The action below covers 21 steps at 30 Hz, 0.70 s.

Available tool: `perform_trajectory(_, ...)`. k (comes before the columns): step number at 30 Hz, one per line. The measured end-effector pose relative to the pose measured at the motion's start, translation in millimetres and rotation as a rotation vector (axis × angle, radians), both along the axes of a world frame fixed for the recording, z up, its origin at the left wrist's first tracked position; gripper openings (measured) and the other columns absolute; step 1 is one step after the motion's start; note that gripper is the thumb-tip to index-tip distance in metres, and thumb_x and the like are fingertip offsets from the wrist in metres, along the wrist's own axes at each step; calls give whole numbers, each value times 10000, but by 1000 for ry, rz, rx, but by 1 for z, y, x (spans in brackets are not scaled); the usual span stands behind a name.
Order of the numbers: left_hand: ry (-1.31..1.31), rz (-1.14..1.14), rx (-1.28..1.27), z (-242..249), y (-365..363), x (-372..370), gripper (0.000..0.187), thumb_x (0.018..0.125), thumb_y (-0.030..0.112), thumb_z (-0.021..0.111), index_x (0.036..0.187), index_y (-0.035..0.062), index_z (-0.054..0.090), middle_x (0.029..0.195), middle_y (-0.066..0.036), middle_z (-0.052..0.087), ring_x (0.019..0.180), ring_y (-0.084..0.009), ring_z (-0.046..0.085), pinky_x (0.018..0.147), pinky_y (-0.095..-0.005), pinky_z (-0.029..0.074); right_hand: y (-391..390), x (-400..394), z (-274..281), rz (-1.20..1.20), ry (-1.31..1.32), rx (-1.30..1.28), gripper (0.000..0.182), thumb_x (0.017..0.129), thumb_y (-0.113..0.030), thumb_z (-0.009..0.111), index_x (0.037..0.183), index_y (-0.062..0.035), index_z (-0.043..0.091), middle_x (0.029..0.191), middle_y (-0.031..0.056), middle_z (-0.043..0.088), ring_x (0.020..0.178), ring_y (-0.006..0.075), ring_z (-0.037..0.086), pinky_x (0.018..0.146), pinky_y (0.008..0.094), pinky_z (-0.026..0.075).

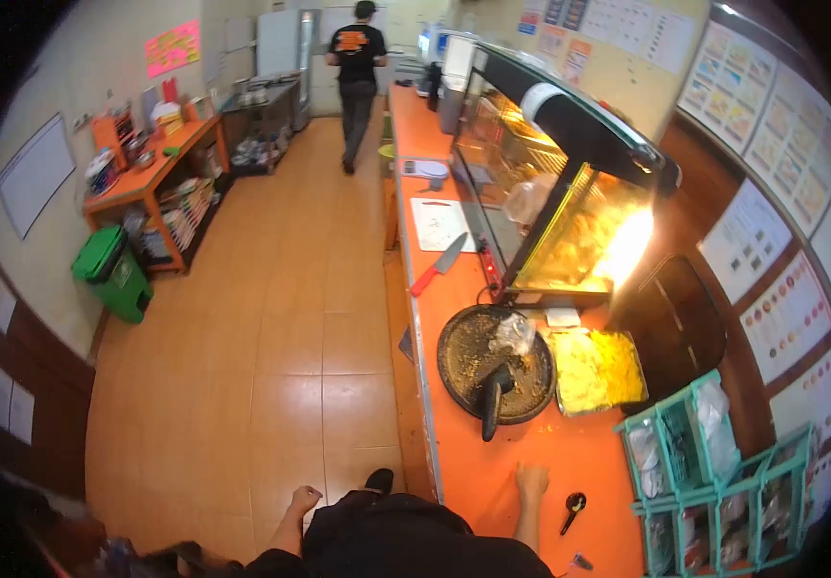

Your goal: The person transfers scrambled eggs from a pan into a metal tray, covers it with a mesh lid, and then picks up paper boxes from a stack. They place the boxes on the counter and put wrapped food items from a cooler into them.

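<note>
My left hand [306, 499] hangs at my side above the tiled floor, its fingers curled; no object shows in it. On the orange counter [493, 491] rests my right hand [532, 479], closed, with nothing visible in it. Just right of it lies a small black spoon-like tool [573, 511], and a little dark object [582, 561] sits nearer to me. Beyond my right hand stands a large stone mortar [454, 376] with a dark pestle [495, 400] and a crumpled plastic bag [514, 333] in it. A tray of yellow shredded food [598, 371] stands beside the mortar.
Teal baskets [671, 496] hold packets at right. Farther along are a red-handled knife [440, 265], a white cutting board [435, 223], a scale [425, 170] and a lit glass food warmer [570, 222]. A person [357, 77] walks at the back. A green bin [112, 273] stands left.
</note>
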<state>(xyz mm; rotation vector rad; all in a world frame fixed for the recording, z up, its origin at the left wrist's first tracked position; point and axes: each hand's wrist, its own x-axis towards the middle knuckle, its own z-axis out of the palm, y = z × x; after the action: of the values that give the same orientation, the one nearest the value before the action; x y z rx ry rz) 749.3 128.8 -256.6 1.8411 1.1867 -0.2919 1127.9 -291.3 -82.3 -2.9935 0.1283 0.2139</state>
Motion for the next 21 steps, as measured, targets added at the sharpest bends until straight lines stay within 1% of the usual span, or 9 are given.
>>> perform_trajectory(5,50,27,95,13,-24,-46,311,710,309,630,831,36,718,892,-223,664,905,-340,646,849,-387,498,-5,-14,-29,191,-190,1,501,822,-414,595,745,79,638,724,248,635,669,393,630,668,472,508)
perform_trajectory(8,78,111,151,6,-54,-101,301,701,274,600,823,21,710,883,-237,655,902,-341,646,834,-390,500,33,-36,44,100,186,247,482,823,-391,601,694,74,604,682,236,615,543,362,590,618,472,505)
perform_trajectory(10,158,195,122,13,-77,-154,306,691,253,578,821,5,700,874,-246,649,893,-343,649,812,-394,502,53,-46,36,209,121,346,449,838,-379,594,665,34,563,601,171,571,460,299,536,517,437,482)
perform_trajectory(11,213,247,75,12,-93,-179,311,684,245,568,822,-4,695,870,-250,647,886,-343,651,799,-396,503,66,-51,30,258,90,402,436,845,-373,591,650,14,542,561,138,549,418,267,510,466,420,471)
perform_trajectory(14,274,401,49,12,-123,-240,319,687,243,554,836,-6,687,878,-254,645,879,-343,652,789,-397,502,94,-13,-93,-11,-56,1091,390,895,-367,524,671,-53,465,496,36,438,370,182,424,350,329,384)
perform_trajectory(16,286,575,47,5,-177,-284,320,696,249,550,848,1,685,890,-256,645,878,-342,651,792,-396,500,119,-8,-62,-362,339,1459,374,932,-390,438,703,-97,411,511,-13,385,359,149,395,308,260,299)
perform_trajectory(17,314,684,133,-12,-198,-294,336,735,270,558,922,18,677,969,-251,643,932,-331,637,834,-386,489,126,2,-54,-384,492,1524,382,936,-403,424,704,-99,410,521,-7,392,371,141,394,316,259,296)
perform_trajectory(18,142,817,32,-26,-215,-313,362,772,280,556,1004,20,657,1042,-235,633,986,-327,619,868,-384,476,133,10,-44,-410,650,1571,391,939,-416,409,706,-101,408,530,-1,399,382,132,392,324,259,292)
perform_trajectory(21,94,1042,30,-42,-262,-319,337,771,223,583,999,-18,639,1004,-248,638,944,-291,643,774,-392,518,190,-2,-22,-322,731,1502,393,937,-419,413,701,-105,408,531,-2,399,390,129,391,331,260,294)
